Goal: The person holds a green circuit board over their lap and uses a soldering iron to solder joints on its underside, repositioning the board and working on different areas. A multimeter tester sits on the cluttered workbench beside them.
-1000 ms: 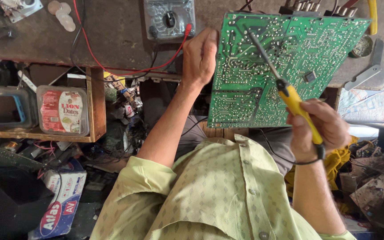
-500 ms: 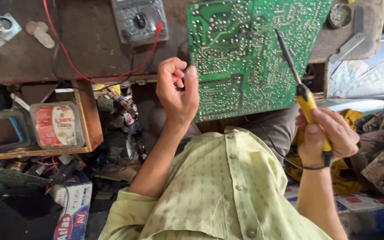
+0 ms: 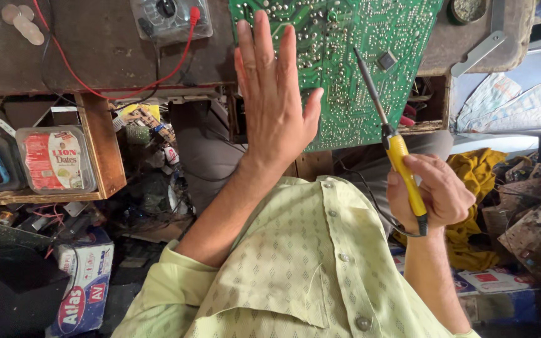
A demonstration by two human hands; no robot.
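Observation:
A large green circuit board [image 3: 352, 56] lies solder side up on the brown workbench [image 3: 89, 56], overhanging its near edge. My left hand [image 3: 275, 103] is flat and open, fingers spread, hovering over the board's left edge and holding nothing. My right hand [image 3: 433, 191] grips the yellow handle of a soldering iron [image 3: 402, 163]; its dark metal shaft reaches up over the board, tip near a small black component [image 3: 386, 59]. A black cord runs from the handle below my wrist.
A grey multimeter [image 3: 170, 19] with a red lead [image 3: 89, 75] sits on the bench left of the board. A clear plastic box [image 3: 54, 159] rests on a wooden shelf. Cardboard boxes [image 3: 82, 281], a yellow cloth [image 3: 477, 175] and scrap boards clutter the floor.
My left hand has let go of the board's edge, curled briefly, and now opens flat with fingers spread. The board sits higher in view. The soldering iron stays in my right hand.

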